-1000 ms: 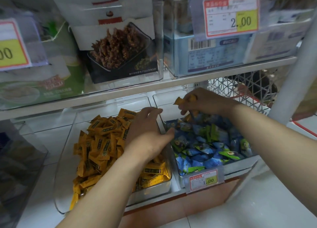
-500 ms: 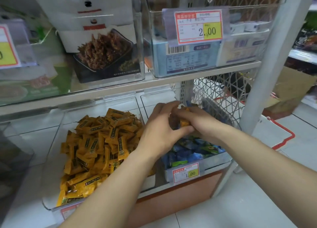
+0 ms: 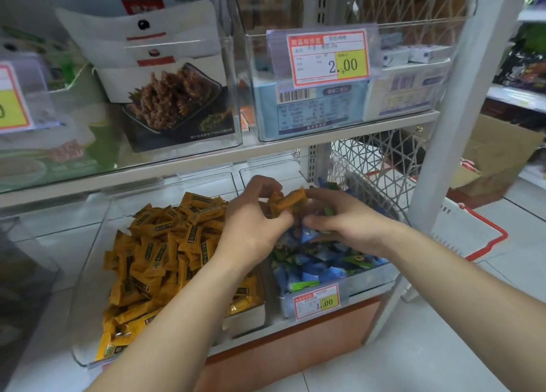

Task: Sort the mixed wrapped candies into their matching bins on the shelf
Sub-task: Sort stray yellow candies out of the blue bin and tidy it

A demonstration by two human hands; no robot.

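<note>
Gripped orange candies (image 3: 288,201) with left hand (image 3: 254,220) above the blue-candy bin (image 3: 369,279); right hand (image 3: 351,223) beside, grip unclear.

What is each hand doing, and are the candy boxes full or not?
Left hand: closed on orange candies, above the bins.
Right hand: fingers touching the same candies, over the blue bin.
Orange candy bin: heaped full.
Blue candy bin: partly full, blue and green wrappers.
</note>
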